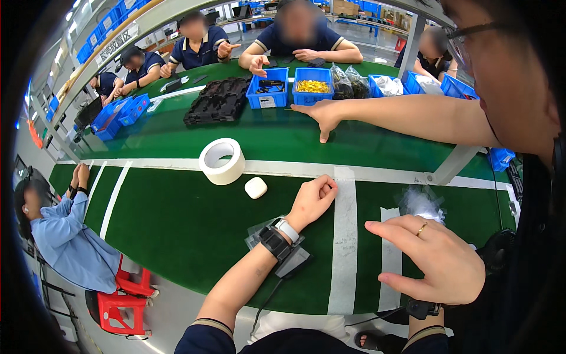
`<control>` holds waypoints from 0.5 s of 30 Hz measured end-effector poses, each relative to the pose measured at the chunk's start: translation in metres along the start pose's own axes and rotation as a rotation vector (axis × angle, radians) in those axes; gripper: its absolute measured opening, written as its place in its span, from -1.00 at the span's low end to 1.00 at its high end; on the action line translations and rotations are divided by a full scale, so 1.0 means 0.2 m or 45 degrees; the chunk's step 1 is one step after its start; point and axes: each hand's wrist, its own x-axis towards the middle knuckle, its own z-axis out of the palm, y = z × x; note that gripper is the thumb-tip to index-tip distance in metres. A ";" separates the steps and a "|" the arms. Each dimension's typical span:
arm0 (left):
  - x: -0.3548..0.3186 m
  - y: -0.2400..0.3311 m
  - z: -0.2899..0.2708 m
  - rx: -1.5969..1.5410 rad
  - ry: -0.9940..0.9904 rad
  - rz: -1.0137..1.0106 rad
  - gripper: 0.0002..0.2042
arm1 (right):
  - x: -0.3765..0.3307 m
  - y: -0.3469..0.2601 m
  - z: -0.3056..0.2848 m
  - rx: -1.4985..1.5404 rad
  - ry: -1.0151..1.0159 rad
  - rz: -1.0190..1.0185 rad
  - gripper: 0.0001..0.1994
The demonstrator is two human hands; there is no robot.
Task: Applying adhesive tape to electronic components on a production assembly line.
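My left hand (314,199) rests on the green table top with its fingers curled, pressing on the upper end of a white tape strip (344,236). A black wrist device and a white band sit on that forearm. My right hand (433,257) hovers open above a second, shorter white tape strip (389,259), fingers spread, a ring on one finger, holding nothing. A crumpled clear plastic bag (420,202) lies just beyond it. A roll of white tape (222,160) and a small white rounded case (256,187) lie left of my left hand.
A person at my right reaches an arm across, the hand (323,115) pointing down at the green belt. Blue bins (268,88) and a black tray (218,100) stand farther back, with seated workers behind them. A person in light blue (65,236) sits at left near red stools (127,301).
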 end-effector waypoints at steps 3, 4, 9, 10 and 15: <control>0.00 0.00 0.00 -0.014 0.001 -0.003 -0.92 | 0.00 0.00 0.00 0.001 -0.025 -0.011 -0.50; 0.00 0.00 -0.01 -0.029 -0.038 -0.011 -0.92 | 0.00 0.00 0.00 0.010 -0.038 -0.013 -0.50; 0.00 0.00 0.00 0.019 -0.006 0.004 -0.92 | 0.00 0.00 -0.01 -0.007 -0.001 -0.001 -0.49; 0.00 0.00 0.00 -0.011 -0.034 -0.010 -0.92 | -0.01 0.00 -0.01 -0.009 -0.009 0.013 -0.49; 0.00 0.00 0.00 0.011 0.010 0.009 -0.93 | -0.01 0.00 -0.01 0.007 -0.045 -0.008 -0.49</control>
